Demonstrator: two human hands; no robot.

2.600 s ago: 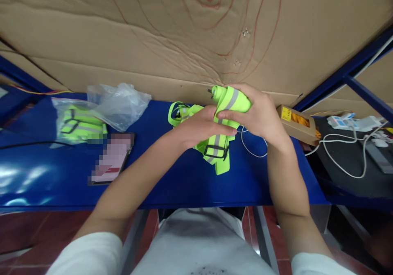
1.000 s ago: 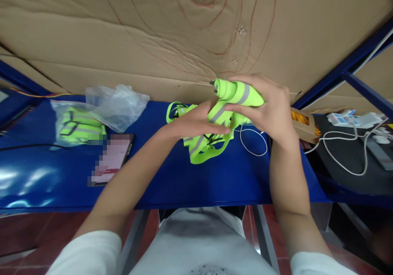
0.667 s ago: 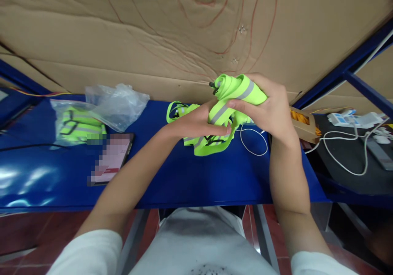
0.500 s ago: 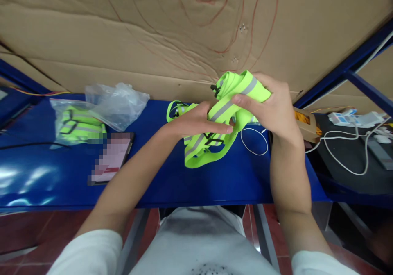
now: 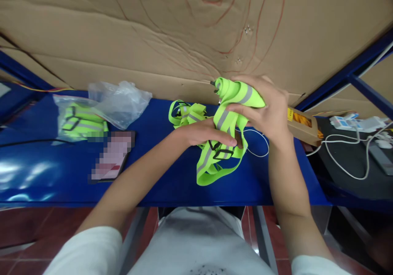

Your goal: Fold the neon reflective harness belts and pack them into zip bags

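A neon yellow-green reflective strap harness (image 5: 244,91) with grey stripes and black buckles is held up over the blue table, partly folded into a bundle. My right hand (image 5: 268,105) is closed round the upper folded part, its thumb across the front. Lower down, my left hand (image 5: 207,132) has the hanging straps between thumb and fingers; some of its fingers are hidden behind them. A loose loop and two black buckles dangle below it. Behind my left wrist, a second bundle of the same straps (image 5: 188,113) lies on the table.
At the left, a clear bag (image 5: 82,121) contains folded green straps, beside a crumpled plastic bag (image 5: 123,105). A phone-like device (image 5: 115,156) lies nearer. To the right are an open cardboard box (image 5: 303,129), white cables and a power strip (image 5: 357,122). Cardboard (image 5: 153,41) walls the back.
The held harness has come down slightly, its loop hanging lower and a little further right. My left hand has moved right and down with the straps; my right hand still grips the folded part.
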